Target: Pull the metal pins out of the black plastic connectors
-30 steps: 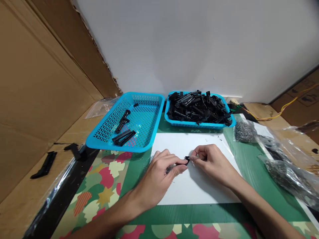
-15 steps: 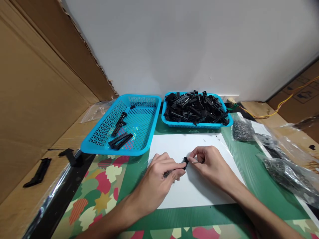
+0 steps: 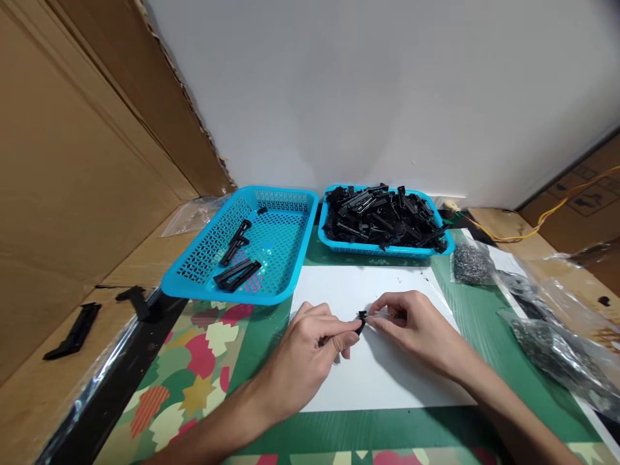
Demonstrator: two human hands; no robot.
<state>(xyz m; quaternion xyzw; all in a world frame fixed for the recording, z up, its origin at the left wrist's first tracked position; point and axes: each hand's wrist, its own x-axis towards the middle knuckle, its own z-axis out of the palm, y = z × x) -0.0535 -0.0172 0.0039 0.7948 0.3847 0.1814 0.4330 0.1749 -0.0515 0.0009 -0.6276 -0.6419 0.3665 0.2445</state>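
Over the white sheet (image 3: 382, 381), my left hand (image 3: 314, 345) pinches a small black plastic part (image 3: 361, 316) between thumb and forefinger. Most of that part is hidden by the fingers. My right hand (image 3: 411, 323) is closed in a pinch beside it, its fingertips meeting the part's right side. A thin metal pin (image 3: 387, 315) shows between the right fingers, pointing toward the black part. Whether the pin has entered the part I cannot tell.
A blue basket (image 3: 167, 284) on the left holds several black plastic pieces. Another blue basket (image 3: 382, 248) is heaped with them. Bags of small metal pieces (image 3: 472, 263) lie at the right. Loose black parts (image 3: 72, 332) rest on the cardboard at far left.
My right fingertips have moved closer together around the pin, against the black part. The whole view has shifted slightly; the left hand keeps its pinch.
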